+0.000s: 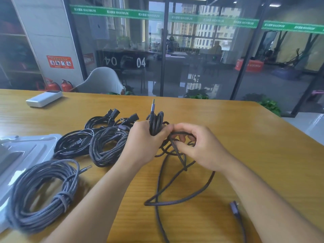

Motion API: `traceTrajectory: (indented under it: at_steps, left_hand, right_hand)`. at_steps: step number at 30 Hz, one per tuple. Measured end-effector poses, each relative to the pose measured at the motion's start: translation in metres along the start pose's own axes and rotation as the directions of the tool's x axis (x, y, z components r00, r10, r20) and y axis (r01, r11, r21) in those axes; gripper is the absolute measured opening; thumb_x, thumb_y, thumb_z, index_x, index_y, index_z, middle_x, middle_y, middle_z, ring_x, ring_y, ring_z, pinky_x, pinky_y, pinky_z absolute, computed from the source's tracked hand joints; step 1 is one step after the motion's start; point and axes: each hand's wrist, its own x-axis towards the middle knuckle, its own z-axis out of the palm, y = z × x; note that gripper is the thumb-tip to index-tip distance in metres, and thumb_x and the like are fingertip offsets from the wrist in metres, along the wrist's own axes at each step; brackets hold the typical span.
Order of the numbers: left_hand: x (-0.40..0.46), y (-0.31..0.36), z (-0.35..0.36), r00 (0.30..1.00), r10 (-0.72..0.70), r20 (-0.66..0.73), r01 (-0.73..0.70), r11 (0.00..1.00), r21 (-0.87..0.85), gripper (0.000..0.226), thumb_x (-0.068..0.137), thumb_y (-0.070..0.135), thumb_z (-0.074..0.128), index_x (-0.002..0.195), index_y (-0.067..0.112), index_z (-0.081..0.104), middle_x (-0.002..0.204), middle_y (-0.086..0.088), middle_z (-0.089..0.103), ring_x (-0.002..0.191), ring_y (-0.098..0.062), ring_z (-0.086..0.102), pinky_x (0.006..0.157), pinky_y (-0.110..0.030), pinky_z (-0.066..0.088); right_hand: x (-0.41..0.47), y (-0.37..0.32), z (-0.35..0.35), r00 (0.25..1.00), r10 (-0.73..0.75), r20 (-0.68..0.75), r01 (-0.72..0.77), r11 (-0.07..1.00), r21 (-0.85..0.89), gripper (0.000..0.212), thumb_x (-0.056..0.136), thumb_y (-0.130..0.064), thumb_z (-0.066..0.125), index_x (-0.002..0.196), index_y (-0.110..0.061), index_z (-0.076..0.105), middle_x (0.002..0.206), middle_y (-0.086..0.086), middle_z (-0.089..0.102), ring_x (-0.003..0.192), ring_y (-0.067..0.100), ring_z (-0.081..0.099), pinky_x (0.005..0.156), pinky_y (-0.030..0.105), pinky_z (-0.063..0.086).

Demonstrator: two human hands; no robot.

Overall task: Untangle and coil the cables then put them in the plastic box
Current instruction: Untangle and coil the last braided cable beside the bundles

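Dark braided cable [175, 174], half-coiled, mid-table: left hand [145, 137] grips the wound bundle, metal USB plug pointing up; right hand [198, 146] pinches a loose strand just beside it. Slack loops trail near. Left: grey braided coil [43, 195] overlapping the clear plastic box lid [22, 151]; smooth black coils [73, 142] farther. Glass wall reads "MAXIMUM", "04".

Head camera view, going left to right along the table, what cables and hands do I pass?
Clear plastic box → grey coiled cable → glossy black coil → dark braided coil → left hand gripping the half-wound cable → right hand pinching its loose strand → loose plug end.
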Motion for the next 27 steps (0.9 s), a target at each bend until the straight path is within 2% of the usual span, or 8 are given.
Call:
traceTrajectory:
  at_steps: [3, 8, 13, 16, 19, 24, 26, 27]
  left_hand:
    - [0.001, -0.001, -0.003, 1.000, -0.003, 0.031, 0.003, 1.000, -0.007, 0.039, 0.097, 0.032, 0.071, 0.078, -0.003, 0.068, 0.057, -0.002, 0.044, 0.053, -0.017, 0.035, 0.049, -0.028, 0.031]
    - [0.005, -0.004, -0.008, 0.996, -0.079, -0.027, 0.079, 0.997, -0.012, 0.042, 0.097, 0.024, 0.068, 0.084, -0.014, 0.056, 0.064, -0.011, 0.046, 0.057, -0.020, 0.039, 0.056, -0.034, 0.036]
    - [0.005, -0.001, -0.016, 0.991, -0.118, -0.068, 0.114, 0.992, -0.051, 0.041, 0.099, 0.022, 0.067, 0.073, -0.006, 0.050, 0.059, -0.006, 0.038, 0.052, -0.019, 0.030, 0.046, -0.026, 0.028]
    - [0.004, 0.000, -0.013, 0.993, -0.107, -0.050, 0.105, 0.993, -0.057, 0.037, 0.102, 0.025, 0.065, 0.072, 0.007, 0.050, 0.053, 0.001, 0.037, 0.045, -0.015, 0.029, 0.043, -0.020, 0.028]
    - [0.003, 0.000, -0.011, 0.996, -0.080, -0.027, 0.078, 0.994, -0.071, 0.041, 0.103, 0.024, 0.063, 0.071, 0.002, 0.047, 0.053, 0.000, 0.036, 0.046, -0.016, 0.029, 0.044, -0.023, 0.027]
    - [0.002, -0.002, -0.011, 0.999, -0.051, 0.005, 0.051, 0.998, -0.035, 0.045, 0.103, 0.031, 0.064, 0.072, 0.003, 0.047, 0.058, -0.004, 0.037, 0.052, -0.018, 0.029, 0.047, -0.026, 0.028]
    - [0.003, -0.002, -0.011, 0.999, -0.019, 0.032, 0.020, 0.999, -0.034, 0.045, 0.103, 0.027, 0.065, 0.078, -0.008, 0.052, 0.060, -0.004, 0.039, 0.054, -0.017, 0.033, 0.051, -0.029, 0.034]
    - [0.002, 0.000, -0.011, 0.999, 0.010, 0.051, -0.008, 0.999, -0.031, 0.045, 0.103, 0.025, 0.065, 0.079, -0.010, 0.051, 0.061, -0.003, 0.040, 0.054, -0.016, 0.035, 0.053, -0.028, 0.036]
  right_hand:
    - [-0.001, -0.005, -0.001, 0.997, 0.073, 0.040, -0.078, 0.988, 0.137, 0.030, 0.104, -0.009, 0.058, 0.129, -0.020, 0.069, 0.114, -0.009, 0.076, 0.108, 0.005, 0.069, 0.094, 0.026, 0.053]
    - [0.003, -0.005, -0.014, 0.971, 0.205, -0.123, -0.189, 0.974, 0.127, 0.018, 0.108, -0.012, 0.054, 0.119, -0.024, 0.062, 0.097, -0.008, 0.079, 0.077, 0.000, 0.063, 0.077, 0.017, 0.051]
    - [0.011, 0.041, -0.051, 0.742, 0.561, -0.366, -0.382, 0.803, 0.457, 0.027, 0.104, 0.005, 0.044, 0.115, -0.013, 0.061, 0.095, 0.012, 0.070, 0.057, 0.011, 0.050, 0.056, 0.027, 0.050]
    - [0.008, 0.058, -0.066, 0.593, 0.688, -0.417, -0.314, 0.675, 0.668, 0.042, 0.101, 0.011, 0.033, 0.125, -0.015, 0.054, 0.088, 0.010, 0.057, 0.065, 0.018, 0.054, 0.062, 0.035, 0.061]
    - [0.007, 0.058, -0.068, 0.520, 0.730, -0.443, -0.284, 0.637, 0.717, 0.048, 0.098, 0.011, 0.027, 0.123, -0.017, 0.056, 0.084, 0.008, 0.050, 0.067, 0.019, 0.054, 0.072, 0.045, 0.065]
    - [0.000, 0.050, -0.069, 0.655, 0.665, -0.359, -0.463, 0.728, 0.505, 0.032, 0.097, -0.013, 0.039, 0.080, -0.007, 0.065, 0.056, 0.002, 0.056, 0.059, 0.025, 0.057, 0.080, 0.052, 0.061]
    - [-0.003, 0.042, -0.071, 0.758, 0.540, -0.365, -0.576, 0.817, 0.012, 0.030, 0.095, -0.026, 0.050, 0.079, -0.009, 0.070, 0.057, 0.000, 0.063, 0.058, 0.026, 0.063, 0.079, 0.048, 0.059]
    - [-0.004, 0.033, -0.068, 0.822, 0.427, -0.376, -0.541, 0.792, -0.283, 0.021, 0.094, -0.027, 0.056, 0.091, -0.017, 0.074, 0.067, -0.004, 0.068, 0.063, 0.021, 0.065, 0.074, 0.039, 0.057]
